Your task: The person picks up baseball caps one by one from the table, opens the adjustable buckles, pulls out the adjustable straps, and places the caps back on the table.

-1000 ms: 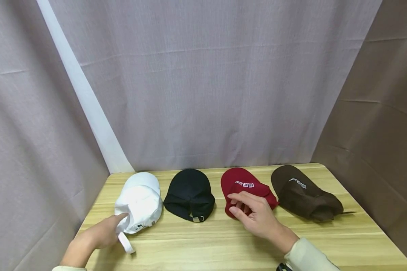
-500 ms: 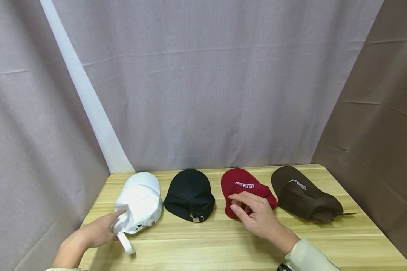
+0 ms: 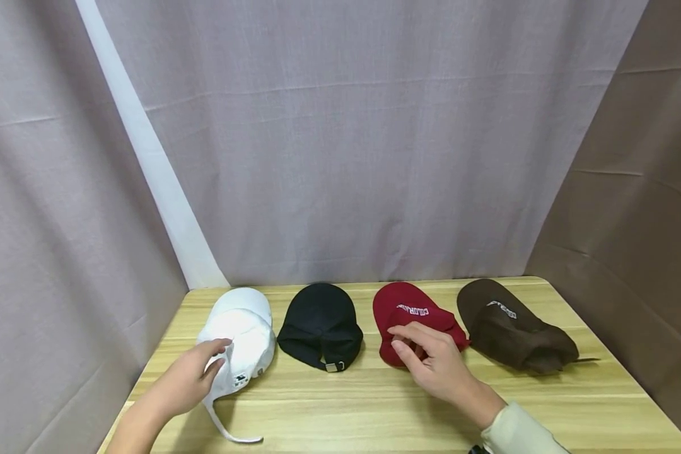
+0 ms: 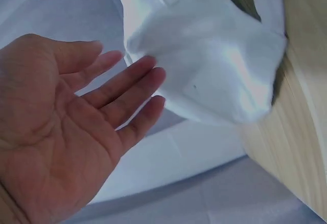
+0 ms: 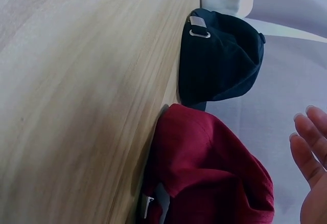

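A white baseball cap (image 3: 248,340) lies at the left of the table, brim toward the back, its loose strap (image 3: 241,439) trailing forward and right. My left hand (image 3: 184,381) is over the cap's left side, fingers loosely bent. In the left wrist view that hand (image 4: 76,116) holds nothing, its fingertips in front of the white crown (image 4: 199,60); contact cannot be told. My right hand (image 3: 434,362) hovers over the front of a red cap (image 3: 398,302), fingers relaxed. From the right wrist, the hand (image 5: 314,168) shows apart from the red cap (image 5: 204,157).
A black cap (image 3: 320,318) with a metal buckle lies between the white and red ones. At the right is a dark brown cap (image 3: 511,331), its strap sticking out sideways. Grey curtains (image 3: 340,157) stand behind and on both sides of the wooden table (image 3: 340,416).
My left hand has come off the white cap's rear edge and shifted up and right. The strap now stretches out rightward across the table. My right hand has stayed almost still.
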Tool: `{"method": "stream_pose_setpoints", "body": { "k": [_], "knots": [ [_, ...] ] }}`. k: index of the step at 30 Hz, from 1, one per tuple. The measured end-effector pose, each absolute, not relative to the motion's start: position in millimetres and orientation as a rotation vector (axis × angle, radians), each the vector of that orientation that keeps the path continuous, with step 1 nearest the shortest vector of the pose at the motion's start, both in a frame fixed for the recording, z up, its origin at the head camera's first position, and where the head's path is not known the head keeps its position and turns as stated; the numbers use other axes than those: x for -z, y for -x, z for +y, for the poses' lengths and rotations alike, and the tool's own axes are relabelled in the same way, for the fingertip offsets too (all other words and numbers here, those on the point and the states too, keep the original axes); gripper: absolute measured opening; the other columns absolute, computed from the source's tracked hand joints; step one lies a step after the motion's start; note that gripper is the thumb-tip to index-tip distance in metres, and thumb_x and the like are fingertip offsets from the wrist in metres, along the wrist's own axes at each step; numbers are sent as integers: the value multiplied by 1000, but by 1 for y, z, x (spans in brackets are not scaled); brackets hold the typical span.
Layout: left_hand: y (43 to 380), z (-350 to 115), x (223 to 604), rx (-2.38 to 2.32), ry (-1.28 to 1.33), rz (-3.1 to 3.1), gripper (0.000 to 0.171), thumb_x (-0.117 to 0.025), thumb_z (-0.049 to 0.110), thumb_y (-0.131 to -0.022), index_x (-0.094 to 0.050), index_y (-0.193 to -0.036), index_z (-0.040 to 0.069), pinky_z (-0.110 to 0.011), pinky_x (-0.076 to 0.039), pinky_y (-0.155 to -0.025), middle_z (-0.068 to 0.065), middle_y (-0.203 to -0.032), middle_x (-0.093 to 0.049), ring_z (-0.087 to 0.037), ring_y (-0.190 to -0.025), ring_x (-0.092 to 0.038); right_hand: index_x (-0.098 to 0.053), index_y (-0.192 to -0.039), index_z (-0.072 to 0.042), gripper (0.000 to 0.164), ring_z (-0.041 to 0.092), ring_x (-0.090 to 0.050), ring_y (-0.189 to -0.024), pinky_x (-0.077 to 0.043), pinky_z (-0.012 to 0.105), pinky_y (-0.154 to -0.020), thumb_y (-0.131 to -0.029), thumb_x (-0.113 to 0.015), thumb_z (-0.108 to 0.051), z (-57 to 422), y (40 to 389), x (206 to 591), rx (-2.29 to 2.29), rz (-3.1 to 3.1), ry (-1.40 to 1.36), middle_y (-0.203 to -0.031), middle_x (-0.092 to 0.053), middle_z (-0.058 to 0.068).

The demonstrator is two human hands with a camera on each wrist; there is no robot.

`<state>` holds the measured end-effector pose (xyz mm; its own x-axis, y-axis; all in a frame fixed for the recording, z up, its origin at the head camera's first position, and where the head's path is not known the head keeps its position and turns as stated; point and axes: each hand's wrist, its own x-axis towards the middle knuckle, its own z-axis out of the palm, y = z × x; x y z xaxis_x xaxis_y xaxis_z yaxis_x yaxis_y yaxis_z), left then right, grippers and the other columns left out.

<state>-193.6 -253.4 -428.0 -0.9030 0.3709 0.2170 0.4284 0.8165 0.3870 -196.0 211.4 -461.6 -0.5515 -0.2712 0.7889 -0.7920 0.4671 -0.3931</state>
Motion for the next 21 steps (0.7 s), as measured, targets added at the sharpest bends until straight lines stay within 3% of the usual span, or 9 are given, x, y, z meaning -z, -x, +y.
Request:
{"method": "stream_pose_setpoints", "body": {
  "k": [7,11,17,21],
  "knots": [
    [196,-228,422,597,535,-2769,22,-73,13,-100,-73,-121,8,-38,-57,-76,1,-94,-75,-13,-86,-70,-78,-119,-17,37,-2,-57,-74,-48,11,-64,-87,-79,2,212,193,462,-1000,-2100,-861,-97,-77,-3],
    [200,-210,419,664,523,-2713,20,-74,15,-99,-75,-118,9,-35,-59,-77,5,-93,-74,-9,-85,-68,-78,-118,-17,37,-1,-58,-75,-49,16,-63,-86,-78,4,212,192,462,-1002,-2085,-866,-96,-77,-3],
    [213,-170,416,905,567,-2736,29,-70,17,-103,-71,-129,4,-44,-61,-92,-7,-113,-75,-24,-108,-73,-78,-118,-17,37,-1,-59,-77,-50,16,-65,-87,-78,4,213,192,460,-1003,-2078,-870,-96,-77,-2],
    [233,-146,419,1064,425,-2823,45,-62,26,-109,-60,-143,-3,-55,-54,-107,-23,-134,-66,-40,-128,-65,-78,-119,-16,39,0,-62,-80,-49,12,-69,-86,-78,5,211,192,459,-1005,-2066,-876,-97,-78,-2]
  ]
}}
